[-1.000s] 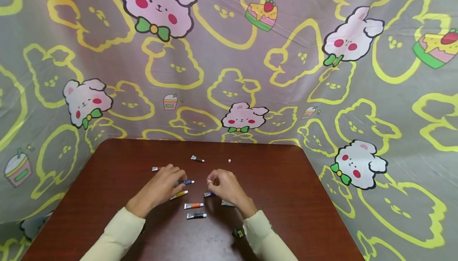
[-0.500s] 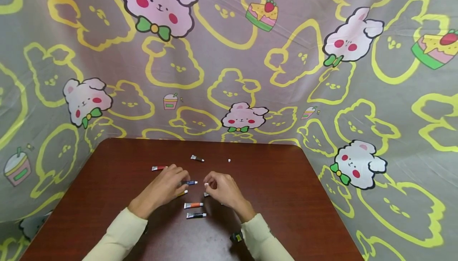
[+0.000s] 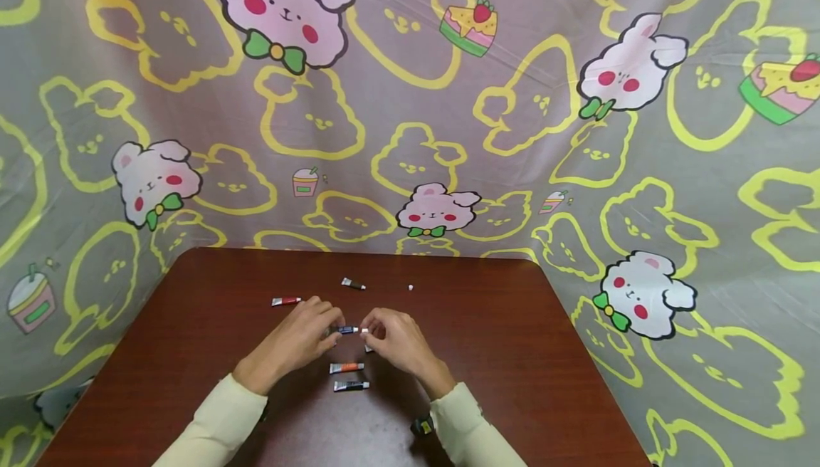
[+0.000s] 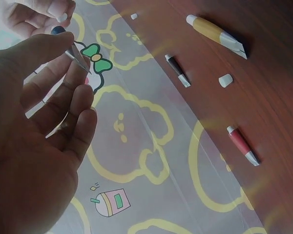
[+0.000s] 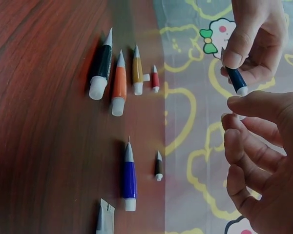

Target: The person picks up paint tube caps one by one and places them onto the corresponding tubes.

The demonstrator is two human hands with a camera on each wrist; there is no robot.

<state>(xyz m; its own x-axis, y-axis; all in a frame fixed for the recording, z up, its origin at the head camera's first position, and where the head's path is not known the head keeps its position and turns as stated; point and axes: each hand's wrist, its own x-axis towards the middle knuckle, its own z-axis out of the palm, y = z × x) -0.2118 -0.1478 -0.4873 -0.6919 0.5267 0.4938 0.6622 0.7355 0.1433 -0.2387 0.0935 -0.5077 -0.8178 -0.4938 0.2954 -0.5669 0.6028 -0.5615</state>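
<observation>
My left hand (image 3: 301, 339) pinches a small dark blue paint tube (image 5: 237, 80) between thumb and fingers. Its white nozzle end points right, and its silver crimped tail shows in the left wrist view. Facing it, my right hand (image 3: 403, 339) holds a small white cap (image 4: 62, 18) between thumb and fingertip. In the head view the cap (image 3: 364, 330) sits level with the nozzle, a slight gap between them. Both hands are just above the table. On it by my right hand lies a purple-blue tube (image 5: 130, 178).
Orange (image 3: 347, 367) and black (image 3: 351, 386) tubes lie nearer me on the table (image 3: 512, 381). A red tube (image 3: 285, 301), a dark tube (image 3: 354, 284) and a loose white cap (image 3: 411, 287) lie farther off. A yellow tube (image 4: 212, 34) shows near another cap (image 4: 225, 80).
My left hand has shifted right with the blue tube, and my right hand slightly left with the white cap, narrowing their gap. The yellow tube has become hidden in the head view.
</observation>
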